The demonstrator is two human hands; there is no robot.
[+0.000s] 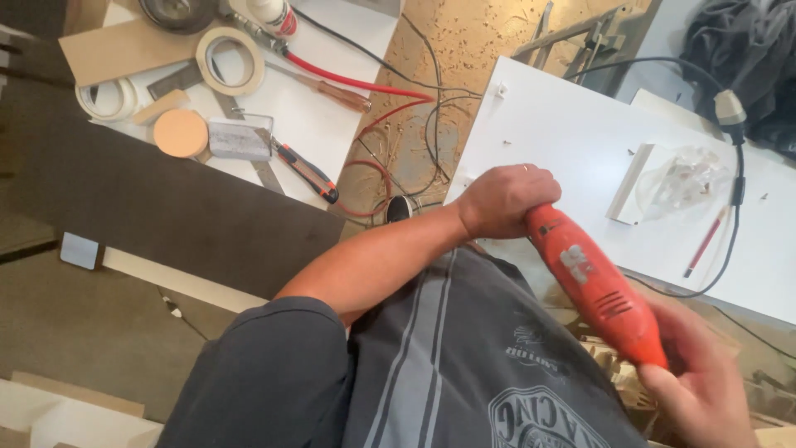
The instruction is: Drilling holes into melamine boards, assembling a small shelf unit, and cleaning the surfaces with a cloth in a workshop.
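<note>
I see the left hand (pixel 503 197) wrapped tight round the front end of the orange power tool (pixel 594 284), pressed at the near edge of the white panel (pixel 572 141). Right hand (pixel 701 377) is curled round the rear end, slightly blurred. Tool tip is hidden under the left hand, so I can't tell how far the work on the edge has got. Red pencil (pixel 706 241) and a clear bag (pixel 681 177) lie on the panel, untouched.

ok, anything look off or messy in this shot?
Sawdust and shavings litter the floor among tangled cables. The orange power tool, held in the left hand and right hand, has a scuffed, worn label patch.
</note>
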